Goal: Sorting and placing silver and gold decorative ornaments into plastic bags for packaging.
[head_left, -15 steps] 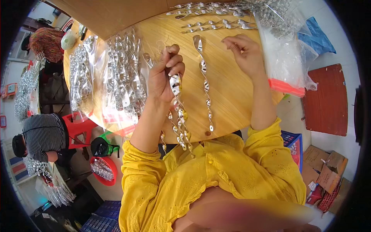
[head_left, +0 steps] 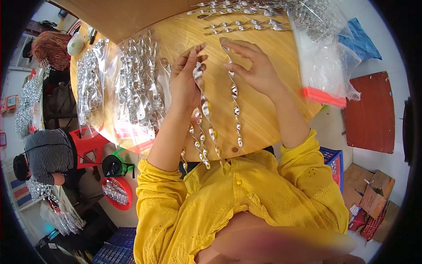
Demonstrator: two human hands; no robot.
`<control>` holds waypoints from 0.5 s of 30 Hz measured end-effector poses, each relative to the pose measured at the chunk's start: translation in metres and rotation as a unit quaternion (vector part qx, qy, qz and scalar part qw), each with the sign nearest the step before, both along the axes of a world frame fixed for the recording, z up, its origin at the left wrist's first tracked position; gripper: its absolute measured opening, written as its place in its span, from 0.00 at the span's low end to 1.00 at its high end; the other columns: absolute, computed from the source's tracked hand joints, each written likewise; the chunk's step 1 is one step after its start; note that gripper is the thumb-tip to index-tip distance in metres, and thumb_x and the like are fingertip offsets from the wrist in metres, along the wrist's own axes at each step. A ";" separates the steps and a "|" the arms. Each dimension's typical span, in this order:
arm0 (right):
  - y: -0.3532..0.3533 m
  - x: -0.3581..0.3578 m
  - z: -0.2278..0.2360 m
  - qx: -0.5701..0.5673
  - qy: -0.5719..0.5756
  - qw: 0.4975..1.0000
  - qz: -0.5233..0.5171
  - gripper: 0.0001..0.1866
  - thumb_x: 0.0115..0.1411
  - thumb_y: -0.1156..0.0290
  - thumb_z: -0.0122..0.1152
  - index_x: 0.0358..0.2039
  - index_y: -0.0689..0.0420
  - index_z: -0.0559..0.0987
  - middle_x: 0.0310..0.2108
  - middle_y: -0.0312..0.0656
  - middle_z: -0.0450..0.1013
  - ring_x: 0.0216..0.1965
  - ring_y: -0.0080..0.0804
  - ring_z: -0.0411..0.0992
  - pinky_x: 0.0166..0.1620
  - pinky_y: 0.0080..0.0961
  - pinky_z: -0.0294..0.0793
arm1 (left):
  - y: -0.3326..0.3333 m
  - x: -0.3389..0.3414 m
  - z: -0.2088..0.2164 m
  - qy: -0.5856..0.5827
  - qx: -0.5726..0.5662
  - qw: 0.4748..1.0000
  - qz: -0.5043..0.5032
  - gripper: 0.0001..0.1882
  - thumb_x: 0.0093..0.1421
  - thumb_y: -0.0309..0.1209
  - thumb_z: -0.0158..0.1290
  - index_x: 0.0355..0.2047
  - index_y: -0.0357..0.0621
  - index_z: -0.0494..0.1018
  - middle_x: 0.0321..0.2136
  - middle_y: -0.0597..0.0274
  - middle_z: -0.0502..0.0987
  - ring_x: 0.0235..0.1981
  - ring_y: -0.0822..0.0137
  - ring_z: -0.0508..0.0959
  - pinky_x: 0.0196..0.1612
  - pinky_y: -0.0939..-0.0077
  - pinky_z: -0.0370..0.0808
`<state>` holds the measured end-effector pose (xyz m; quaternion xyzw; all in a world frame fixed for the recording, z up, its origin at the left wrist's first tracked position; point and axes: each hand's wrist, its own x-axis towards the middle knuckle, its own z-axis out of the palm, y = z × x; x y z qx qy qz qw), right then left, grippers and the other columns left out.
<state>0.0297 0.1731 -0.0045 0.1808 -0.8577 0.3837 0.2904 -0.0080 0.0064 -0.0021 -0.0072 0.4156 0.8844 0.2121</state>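
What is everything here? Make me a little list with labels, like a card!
Place: round wooden table
Left hand: holds a bunch of shiny silver twisted strands that hang past the table edge
Right hand: touches the top of one silver strand lying on the table
Left of the hands: clear bags of silver pieces
Right: clear bag with red strip
Clothes: yellow sleeves

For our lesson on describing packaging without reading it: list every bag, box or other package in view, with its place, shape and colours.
Clear plastic bags of silver twisted pieces: table's left part, beside the left hand, crinkled, shiny.
Clear plastic bag with an orange-red strip: table's right edge, past the right hand, floppy.
Brown cardboard boxes: floor, lower right, rectangular.
Blue plastic crate: floor by the right elbow, latticed.
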 end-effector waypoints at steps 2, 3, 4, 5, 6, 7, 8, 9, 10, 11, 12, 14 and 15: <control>0.004 0.005 -0.003 0.031 -0.258 0.956 -0.133 0.21 0.47 0.65 0.57 0.42 0.59 0.68 0.24 0.45 0.71 0.26 0.35 0.69 0.29 0.29 0.67 | 0.001 -0.001 -0.001 0.052 -0.078 0.993 0.069 0.18 0.55 0.27 0.44 0.46 0.34 0.60 0.46 0.53 0.63 0.41 0.70 0.68 0.39 0.84 0.65; 0.002 0.007 -0.002 0.030 -0.257 0.957 -0.131 0.21 0.47 0.65 0.57 0.42 0.59 0.68 0.24 0.45 0.71 0.26 0.35 0.69 0.29 0.29 0.67 | 0.001 -0.002 -0.005 0.054 -0.078 0.993 0.070 0.18 0.55 0.27 0.44 0.46 0.34 0.60 0.46 0.53 0.63 0.41 0.70 0.68 0.39 0.84 0.65; -0.002 0.008 -0.001 0.062 -0.315 0.936 -0.144 0.24 0.47 0.63 0.56 0.44 0.60 0.66 0.23 0.47 0.71 0.25 0.38 0.69 0.29 0.30 0.66 | 0.000 -0.004 -0.013 0.090 -0.129 0.985 0.069 0.22 0.55 0.25 0.43 0.50 0.34 0.53 0.49 0.51 0.59 0.46 0.67 0.64 0.45 0.81 0.62; -0.006 0.009 -0.001 0.094 -0.370 0.911 -0.157 0.26 0.48 0.61 0.56 0.45 0.61 0.64 0.23 0.50 0.70 0.24 0.40 0.69 0.29 0.32 0.66 | -0.002 -0.005 -0.017 0.125 -0.180 0.973 0.067 0.27 0.54 0.23 0.43 0.54 0.35 0.47 0.52 0.49 0.54 0.51 0.64 0.61 0.50 0.77 0.59; -0.006 0.011 -0.005 0.094 -0.370 0.910 -0.160 0.26 0.48 0.61 0.56 0.45 0.61 0.64 0.23 0.50 0.70 0.24 0.40 0.69 0.29 0.32 0.66 | -0.001 -0.005 -0.016 0.126 -0.178 0.974 0.064 0.27 0.54 0.23 0.43 0.54 0.35 0.47 0.52 0.49 0.54 0.51 0.64 0.61 0.50 0.77 0.59; -0.009 0.012 -0.012 0.099 -0.376 0.914 -0.116 0.27 0.48 0.63 0.56 0.46 0.62 0.62 0.22 0.50 0.69 0.24 0.41 0.69 0.28 0.32 0.66 | -0.001 -0.004 -0.014 0.141 -0.189 0.970 0.051 0.30 0.53 0.21 0.41 0.54 0.34 0.41 0.54 0.48 0.49 0.53 0.62 0.56 0.52 0.76 0.56; -0.011 0.013 -0.015 0.105 -0.381 0.916 -0.071 0.27 0.48 0.64 0.55 0.46 0.63 0.61 0.21 0.51 0.69 0.24 0.42 0.69 0.28 0.32 0.66 | -0.001 -0.004 -0.012 0.155 -0.200 0.967 0.039 0.33 0.53 0.19 0.40 0.55 0.33 0.36 0.56 0.46 0.43 0.56 0.60 0.51 0.54 0.75 0.53; -0.017 0.015 -0.012 0.104 -0.380 0.916 -0.069 0.27 0.48 0.64 0.55 0.46 0.63 0.61 0.21 0.51 0.69 0.24 0.42 0.69 0.28 0.32 0.66 | -0.003 -0.004 -0.012 0.156 -0.201 0.966 0.041 0.33 0.53 0.19 0.40 0.55 0.33 0.36 0.56 0.46 0.43 0.56 0.60 0.51 0.54 0.75 0.53; -0.024 0.020 -0.008 0.087 -0.383 0.919 -0.020 0.27 0.48 0.66 0.54 0.47 0.63 0.60 0.20 0.51 0.68 0.23 0.42 0.68 0.27 0.32 0.66 | -0.005 -0.006 -0.014 0.165 -0.213 0.961 0.055 0.33 0.52 0.18 0.40 0.55 0.33 0.36 0.56 0.46 0.42 0.57 0.60 0.48 0.54 0.75 0.51; -0.032 0.023 -0.006 0.070 -0.385 0.920 0.029 0.27 0.48 0.69 0.54 0.48 0.64 0.59 0.19 0.51 0.68 0.21 0.41 0.68 0.26 0.32 0.65 | -0.007 -0.007 -0.016 0.174 -0.225 0.956 0.068 0.33 0.51 0.17 0.39 0.55 0.32 0.36 0.57 0.46 0.41 0.58 0.60 0.45 0.55 0.76 0.50; -0.037 0.026 -0.005 0.070 -0.384 0.920 0.028 0.27 0.48 0.69 0.54 0.48 0.64 0.59 0.19 0.51 0.68 0.21 0.41 0.68 0.26 0.32 0.65 | -0.006 -0.007 -0.017 0.175 -0.225 0.956 0.068 0.33 0.51 0.17 0.39 0.55 0.32 0.36 0.57 0.46 0.41 0.58 0.60 0.45 0.55 0.76 0.50; -0.048 0.030 -0.005 0.014 -0.430 0.897 0.103 0.28 0.47 0.72 0.54 0.48 0.64 0.57 0.17 0.49 0.68 0.19 0.40 0.68 0.25 0.31 0.65 | -0.002 -0.008 -0.018 0.198 -0.254 0.940 0.111 0.32 0.51 0.16 0.42 0.55 0.32 0.40 0.56 0.50 0.44 0.57 0.63 0.48 0.55 0.77 0.49; -0.054 0.031 -0.012 -0.010 -0.374 0.921 0.110 0.27 0.48 0.73 0.53 0.48 0.64 0.57 0.17 0.48 0.68 0.17 0.38 0.67 0.23 0.31 0.65 | -0.003 -0.009 -0.019 0.198 -0.254 0.940 0.111 0.32 0.51 0.16 0.42 0.55 0.32 0.40 0.56 0.50 0.44 0.57 0.63 0.48 0.55 0.77 0.49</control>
